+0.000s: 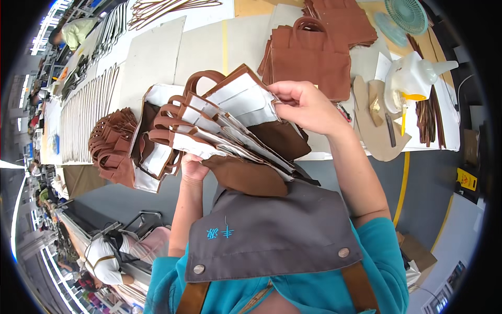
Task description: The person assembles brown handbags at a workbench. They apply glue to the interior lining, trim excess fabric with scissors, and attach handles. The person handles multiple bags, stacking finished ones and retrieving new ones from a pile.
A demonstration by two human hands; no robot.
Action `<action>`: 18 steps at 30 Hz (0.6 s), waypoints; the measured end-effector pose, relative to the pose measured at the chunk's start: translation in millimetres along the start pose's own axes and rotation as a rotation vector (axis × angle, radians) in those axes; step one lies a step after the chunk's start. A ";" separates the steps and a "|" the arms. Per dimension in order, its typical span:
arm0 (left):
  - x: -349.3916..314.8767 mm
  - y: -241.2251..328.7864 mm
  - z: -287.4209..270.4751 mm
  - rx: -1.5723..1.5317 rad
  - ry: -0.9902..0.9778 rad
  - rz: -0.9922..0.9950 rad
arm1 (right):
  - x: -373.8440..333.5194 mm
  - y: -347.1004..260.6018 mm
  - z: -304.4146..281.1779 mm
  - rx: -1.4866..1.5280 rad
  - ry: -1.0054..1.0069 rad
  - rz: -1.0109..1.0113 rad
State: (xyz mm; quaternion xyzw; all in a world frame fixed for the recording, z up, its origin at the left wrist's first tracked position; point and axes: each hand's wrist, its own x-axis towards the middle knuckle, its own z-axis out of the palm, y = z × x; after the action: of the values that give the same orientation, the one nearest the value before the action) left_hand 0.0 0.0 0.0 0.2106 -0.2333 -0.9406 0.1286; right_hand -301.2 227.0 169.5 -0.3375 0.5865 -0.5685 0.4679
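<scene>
A fanned bundle of brown handbag panels, with looped handles and white lining, is held just above the near edge of the table. My left hand grips the bundle from below, its fingers partly hidden behind the panels. My right hand pinches the upper right edge of the rearmost panel, which is spread apart from the others. Left of the bundle lies another pile of brown handled panels. Beyond my right hand rests a stack of brown handled panels.
On the right stand a white squeeze bottle and a teal basket, near a beige template and dark strips. Rows of thin straps cover the table's left. A person in white bends at lower left.
</scene>
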 end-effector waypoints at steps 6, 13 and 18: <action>20.2 7.7 9.5 -0.008 0.027 -0.076 | 3.4 7.2 -7.8 0.016 0.031 0.060; 66.2 49.7 -2.5 -0.065 -0.096 -0.162 | 34.3 27.4 -2.8 0.115 0.215 0.099; 104.0 81.7 -7.5 0.038 -0.010 -0.267 | 50.3 45.0 7.1 0.079 0.328 0.112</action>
State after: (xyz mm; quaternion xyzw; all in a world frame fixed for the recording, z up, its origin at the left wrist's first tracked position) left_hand -76.2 -108.4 -0.7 0.2375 -0.2214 -0.9458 -0.0026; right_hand -305.2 183.4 117.5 -0.1884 0.6499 -0.6117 0.4098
